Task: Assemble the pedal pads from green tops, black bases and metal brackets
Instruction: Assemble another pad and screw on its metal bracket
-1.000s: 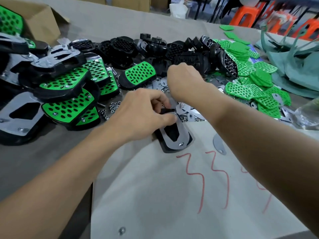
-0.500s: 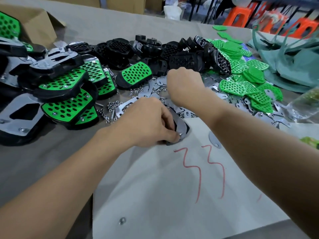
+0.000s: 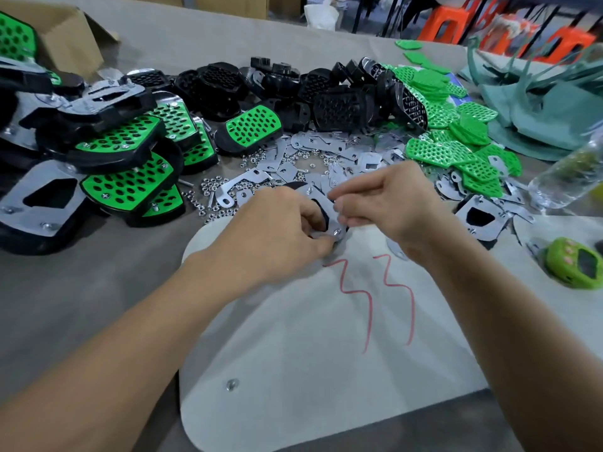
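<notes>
My left hand [image 3: 280, 230] grips a pedal pad [image 3: 321, 207] lying underside up: a black base with a metal bracket and screws on top. My right hand [image 3: 385, 203] pinches at the bracket's right edge, fingertips closed on something too small to make out. Loose metal brackets [image 3: 329, 148] and small nuts [image 3: 212, 190] lie scattered just beyond. Black bases [image 3: 339, 106] are heaped at the back centre. Green tops [image 3: 456, 151] pile up at the right. Finished green-and-black pads [image 3: 127, 177] stack at the left.
A grey board [image 3: 293, 353] with red marks lies under my hands; a screw [image 3: 231, 383] rests on it. A clear plastic bottle [image 3: 567, 177] and a green gadget [image 3: 577, 265] sit at the right. A cardboard box [image 3: 62, 37] stands back left.
My right hand has come back from the bracket heap to the pad's right edge. The left hand keeps holding the pad. The view has shifted slightly.
</notes>
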### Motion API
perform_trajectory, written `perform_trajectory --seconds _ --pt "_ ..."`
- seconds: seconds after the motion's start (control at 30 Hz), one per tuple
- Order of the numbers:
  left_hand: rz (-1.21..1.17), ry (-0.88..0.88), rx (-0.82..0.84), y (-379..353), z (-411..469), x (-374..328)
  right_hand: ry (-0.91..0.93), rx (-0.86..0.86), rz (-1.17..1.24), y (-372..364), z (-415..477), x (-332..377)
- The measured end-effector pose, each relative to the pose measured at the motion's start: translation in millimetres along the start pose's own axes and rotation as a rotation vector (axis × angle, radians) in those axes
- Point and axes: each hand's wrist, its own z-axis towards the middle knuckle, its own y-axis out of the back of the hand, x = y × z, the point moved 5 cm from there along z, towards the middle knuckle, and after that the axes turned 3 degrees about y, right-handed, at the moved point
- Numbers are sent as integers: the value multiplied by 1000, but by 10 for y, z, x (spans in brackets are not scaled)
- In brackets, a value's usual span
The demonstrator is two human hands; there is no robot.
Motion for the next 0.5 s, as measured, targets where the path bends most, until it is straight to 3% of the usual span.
perform_trajectory --seconds 0.1,0.5 --pt "-28 7 23 27 15 4 -2 -79 -89 76 -121 -133" --pt "-32 68 -41 -1 0 38 -8 -272 12 12 -276 -298"
